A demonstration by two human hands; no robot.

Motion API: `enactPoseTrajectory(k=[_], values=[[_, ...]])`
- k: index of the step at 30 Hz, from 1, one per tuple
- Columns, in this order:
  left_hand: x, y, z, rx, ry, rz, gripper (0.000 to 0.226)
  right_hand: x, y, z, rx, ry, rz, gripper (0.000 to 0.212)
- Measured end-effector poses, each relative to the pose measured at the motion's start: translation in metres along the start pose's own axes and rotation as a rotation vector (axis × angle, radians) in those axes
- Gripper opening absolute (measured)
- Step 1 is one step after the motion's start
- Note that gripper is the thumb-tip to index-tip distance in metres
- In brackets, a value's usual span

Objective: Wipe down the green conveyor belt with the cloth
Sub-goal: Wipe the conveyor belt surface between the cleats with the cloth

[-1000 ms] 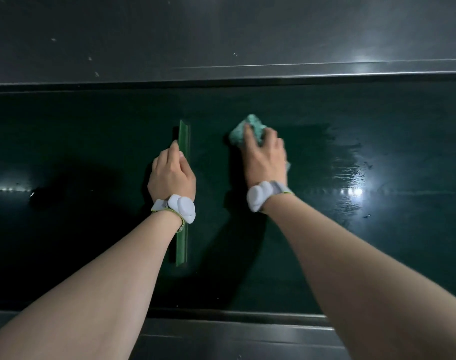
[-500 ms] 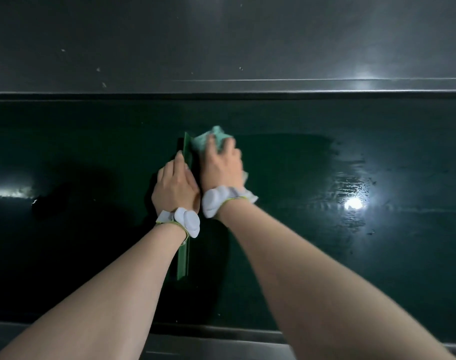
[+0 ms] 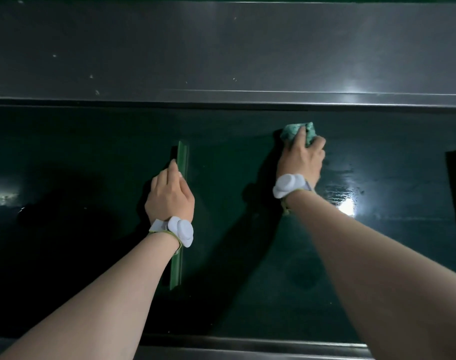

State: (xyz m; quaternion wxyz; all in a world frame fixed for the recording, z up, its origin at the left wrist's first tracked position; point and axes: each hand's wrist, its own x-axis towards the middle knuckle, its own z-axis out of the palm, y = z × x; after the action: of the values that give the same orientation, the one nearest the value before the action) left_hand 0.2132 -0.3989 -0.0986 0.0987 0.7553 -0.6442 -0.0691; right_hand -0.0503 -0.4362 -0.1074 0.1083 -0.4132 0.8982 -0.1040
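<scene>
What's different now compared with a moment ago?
The right hand slid the cloth rightward and farther along the belt, away from the green cleat it had just reached. The left hand stayed resting on the cleat.

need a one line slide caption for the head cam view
Right hand presses a teal cloth onto the wet green conveyor belt while the left hand rests on a raised green cleat.
</scene>
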Motion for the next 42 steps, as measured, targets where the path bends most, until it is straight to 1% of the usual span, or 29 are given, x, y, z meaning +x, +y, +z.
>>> enactPoseTrajectory(k=[1,2,5,7,8,9,11,12,13,16,18,19,20,23,24,25,27,29,32,34,35,36,38,40,42], values=[[0.0,0.0,-0.001,0.006,-0.001,-0.002,0.039,-0.01,-0.016,0.006,-0.016,-0.006,-0.018,0.057],[0.0,0.001,0.0,0.006,-0.007,-0.011,0.039,-0.022,-0.036,0.012,-0.023,-0.031,-0.076,0.058],[-0.003,0.002,0.0,0.01,-0.029,-0.021,0.041,-0.067,-0.101,0.033,0.041,-0.193,-0.355,0.062],[-0.001,0.0,-0.002,0.031,-0.112,-0.014,0.052,-0.09,-0.132,0.039,0.067,-0.284,-0.522,0.061],[-0.001,-0.002,-0.003,0.049,-0.134,-0.008,0.056,-0.094,-0.139,0.04,0.07,-0.307,-0.572,0.061],[0.0,-0.002,-0.004,0.056,-0.125,-0.008,0.054,-0.092,-0.139,0.039,0.065,-0.314,-0.612,0.062],[-0.002,0.0,-0.005,0.035,-0.066,-0.013,0.043,-0.08,-0.119,0.037,0.032,-0.286,-0.658,0.062],[-0.003,0.001,-0.004,0.03,-0.032,-0.001,0.04,-0.07,-0.105,0.036,0.021,-0.256,-0.626,0.062],[-0.003,0.001,-0.004,0.03,-0.016,0.012,0.039,-0.06,-0.09,0.035,0.017,-0.217,-0.556,0.062],[-0.004,0.0,-0.003,0.043,-0.016,0.042,0.038,-0.036,-0.048,0.025,0.011,-0.079,-0.286,0.062],[-0.004,0.001,-0.003,0.05,-0.004,0.046,0.038,-0.031,-0.037,0.02,-0.025,-0.047,-0.188,0.064],[-0.005,0.003,-0.003,0.051,-0.002,0.041,0.038,-0.034,-0.037,0.017,-0.038,-0.049,-0.2,0.065],[-0.005,0.004,-0.003,0.053,-0.006,0.04,0.038,-0.039,-0.04,0.015,-0.05,-0.07,-0.259,0.065],[-0.006,0.011,-0.005,0.073,-0.05,0.06,0.04,-0.062,-0.044,0.011,-0.1,-0.149,-0.586,0.061],[-0.004,0.007,-0.007,0.084,-0.061,0.057,0.04,-0.067,-0.046,0.012,-0.106,-0.176,-0.656,0.06],[-0.003,0.006,-0.008,0.089,-0.065,0.054,0.04,-0.064,-0.041,0.009,-0.109,-0.189,-0.686,0.06],[-0.004,0.005,-0.01,0.093,-0.068,0.055,0.04,-0.048,-0.022,0.001,-0.123,-0.169,-0.65,0.06],[-0.004,0.006,-0.009,0.099,-0.076,0.056,0.041,-0.023,0.012,-0.01,-0.129,-0.124,-0.516,0.058],[-0.005,0.009,-0.01,0.132,-0.085,0.077,0.042,0.019,0.083,-0.031,-0.129,-0.025,-0.282,0.057],[-0.005,0.009,-0.01,0.15,-0.086,0.092,0.043,0.036,0.122,-0.044,-0.156,0.034,-0.176,0.055],[-0.005,0.01,-0.011,0.16,-0.096,0.095,0.044,0.04,0.131,-0.047,-0.154,0.048,-0.127,0.054],[-0.005,0.011,-0.011,0.165,-0.108,0.098,0.045,0.039,0.133,-0.048,-0.149,0.048,-0.081,0.054],[-0.006,0.011,-0.01,0.163,-0.113,0.099,0.048,0.026,0.113,-0.043,-0.136,0.038,-0.036,0.054],[-0.007,0.014,-0.01,0.16,-0.115,0.078,0.052,-0.003,0.08,-0.034,-0.113,-0.029,-0.085,0.054],[-0.008,0.024,-0.011,0.163,-0.104,0.059,0.058,-0.042,0.047,-0.023,-0.074,-0.15,-0.213,0.056]])
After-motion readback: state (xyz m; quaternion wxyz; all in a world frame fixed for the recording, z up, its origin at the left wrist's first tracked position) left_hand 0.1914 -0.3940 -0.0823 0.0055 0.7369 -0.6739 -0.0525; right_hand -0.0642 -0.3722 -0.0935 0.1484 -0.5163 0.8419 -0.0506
